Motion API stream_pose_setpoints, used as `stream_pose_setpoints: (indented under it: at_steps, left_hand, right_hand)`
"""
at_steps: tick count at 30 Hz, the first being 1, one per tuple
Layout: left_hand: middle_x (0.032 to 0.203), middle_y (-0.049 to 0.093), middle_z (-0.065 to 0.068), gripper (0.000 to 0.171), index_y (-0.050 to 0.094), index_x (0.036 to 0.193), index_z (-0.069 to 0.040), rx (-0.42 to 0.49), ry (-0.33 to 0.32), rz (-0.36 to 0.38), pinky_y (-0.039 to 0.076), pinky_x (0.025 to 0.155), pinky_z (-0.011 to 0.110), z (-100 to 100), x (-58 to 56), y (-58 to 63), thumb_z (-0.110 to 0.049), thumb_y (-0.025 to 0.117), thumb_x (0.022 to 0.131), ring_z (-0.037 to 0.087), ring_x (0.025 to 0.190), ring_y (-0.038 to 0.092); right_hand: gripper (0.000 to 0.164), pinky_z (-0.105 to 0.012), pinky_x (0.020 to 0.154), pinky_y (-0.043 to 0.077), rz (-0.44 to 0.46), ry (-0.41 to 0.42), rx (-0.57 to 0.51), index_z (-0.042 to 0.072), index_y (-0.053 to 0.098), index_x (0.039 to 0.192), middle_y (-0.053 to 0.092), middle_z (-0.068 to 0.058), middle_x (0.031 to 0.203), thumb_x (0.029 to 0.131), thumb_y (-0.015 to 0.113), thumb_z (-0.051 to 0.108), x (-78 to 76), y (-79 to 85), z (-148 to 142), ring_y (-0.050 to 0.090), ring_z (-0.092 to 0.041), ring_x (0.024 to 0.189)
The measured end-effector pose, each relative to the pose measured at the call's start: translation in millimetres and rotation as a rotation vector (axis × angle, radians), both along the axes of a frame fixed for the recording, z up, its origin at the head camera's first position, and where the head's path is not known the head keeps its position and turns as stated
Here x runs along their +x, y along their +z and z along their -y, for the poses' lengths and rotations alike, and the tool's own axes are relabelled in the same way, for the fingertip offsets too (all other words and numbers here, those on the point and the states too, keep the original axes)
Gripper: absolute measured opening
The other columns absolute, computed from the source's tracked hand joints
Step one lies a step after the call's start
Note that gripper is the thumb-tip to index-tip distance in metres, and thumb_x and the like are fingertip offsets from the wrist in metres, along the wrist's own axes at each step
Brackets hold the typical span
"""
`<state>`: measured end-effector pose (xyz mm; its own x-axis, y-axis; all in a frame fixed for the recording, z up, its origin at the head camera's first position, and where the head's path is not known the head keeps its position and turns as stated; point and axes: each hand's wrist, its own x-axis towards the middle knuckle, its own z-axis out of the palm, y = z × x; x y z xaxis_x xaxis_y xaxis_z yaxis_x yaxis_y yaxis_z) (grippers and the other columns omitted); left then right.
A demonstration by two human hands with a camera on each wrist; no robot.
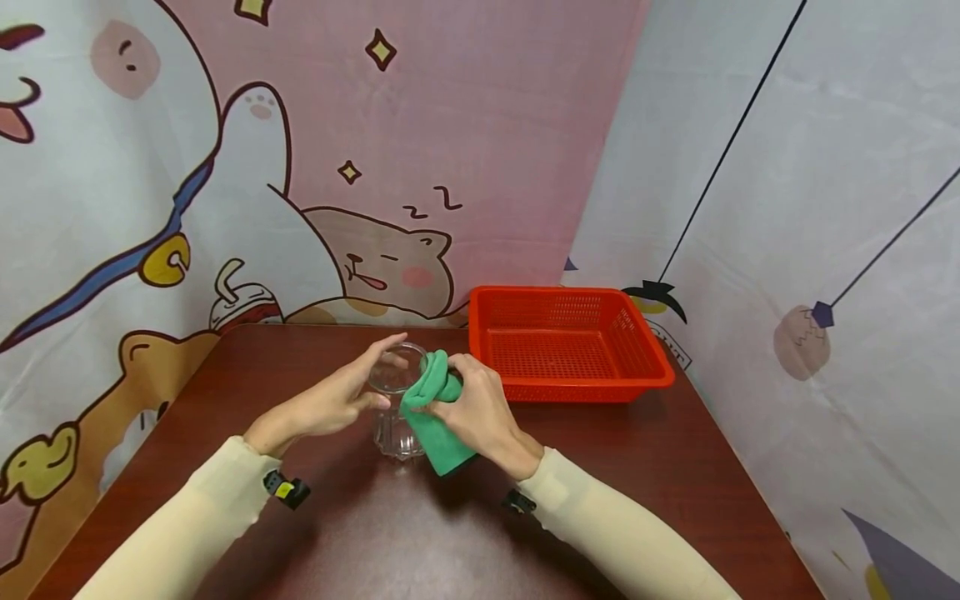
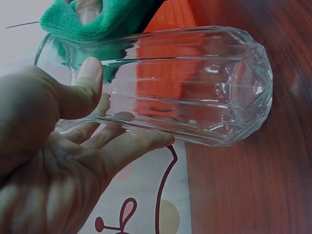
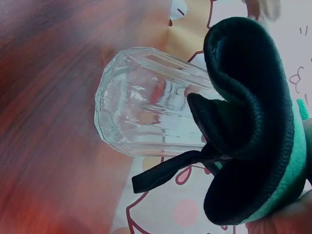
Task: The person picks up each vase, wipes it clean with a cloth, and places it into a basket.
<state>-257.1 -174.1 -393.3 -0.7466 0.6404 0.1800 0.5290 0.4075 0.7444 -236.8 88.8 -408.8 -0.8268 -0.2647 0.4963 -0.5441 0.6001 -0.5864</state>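
Gripping the faceted clear-glass jar [image 2: 195, 87], roughly upright, by its upper part with the left hand [image 1: 326, 406], thumb on one side, fingers round the other. Pinching a green, dark-backed cloth [image 1: 442, 442] at the right of the jar's rim with the right hand [image 1: 482, 411]. Under the jar, a reddish-brown tabletop [image 1: 360, 542]; beyond and to the jar's right, a red perforated basket [image 1: 573, 383].

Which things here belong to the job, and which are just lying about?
In the job:
glass, in the left grip
cloth, in the right grip, at the glass's rim

Just about:
basket, untouched on the table
backdrop
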Motion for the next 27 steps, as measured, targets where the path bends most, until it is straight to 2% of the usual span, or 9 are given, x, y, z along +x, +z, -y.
stream_pose_setpoints:
  at_steps: [8,15,23,27]
  left_hand:
    - [0.154,0.054,0.017,0.101,0.013,0.172,-0.027,-0.01,0.008,-0.018,0.058,0.094,0.031,-0.4,0.4,1.1,0.01,0.069,0.098,0.035,0.142,0.055]
    - [0.153,0.054,0.019,0.099,0.013,0.172,-0.024,-0.003,0.006,-0.021,0.059,0.083,0.03,-0.8,0.3,0.2,0.01,0.069,0.098,0.037,0.141,0.055]
    - [0.154,0.054,0.019,0.098,0.013,0.172,-0.024,-0.007,0.011,-0.015,0.059,0.087,0.03,-0.2,1.7,0.6,0.008,0.069,0.098,0.037,0.14,0.056]
    - [0.153,0.055,0.018,0.098,0.014,0.172,-0.023,-0.01,0.011,-0.037,0.059,0.09,0.031,-0.1,0.9,0.4,0.007,0.07,0.098,0.036,0.139,0.057]
  right_hand:
    - [0.057,-0.03,0.08,0.061,-0.012,-0.006,-0.025,0.013,0.073,0.119,0.073,0.001,0.108,0.076,0.099,0.04,1.3,7.1,-3.8,0.069,-0.012,0.09]
    - [0.056,-0.028,0.078,0.062,0.0,0.012,-0.03,0.014,0.075,0.121,0.074,0.002,0.109,0.077,0.099,0.039,1.9,9.6,-4.2,0.07,-0.012,0.092]
    - [0.055,-0.029,0.08,0.063,-0.004,0.027,-0.036,0.014,0.076,0.122,0.074,0.001,0.109,0.078,0.098,0.039,3.3,8.6,-2.2,0.071,-0.012,0.093]
    - [0.055,-0.03,0.08,0.063,-0.002,0.02,-0.041,0.014,0.076,0.122,0.074,0.001,0.109,0.077,0.098,0.039,4.3,9.3,-1.2,0.071,-0.012,0.093]
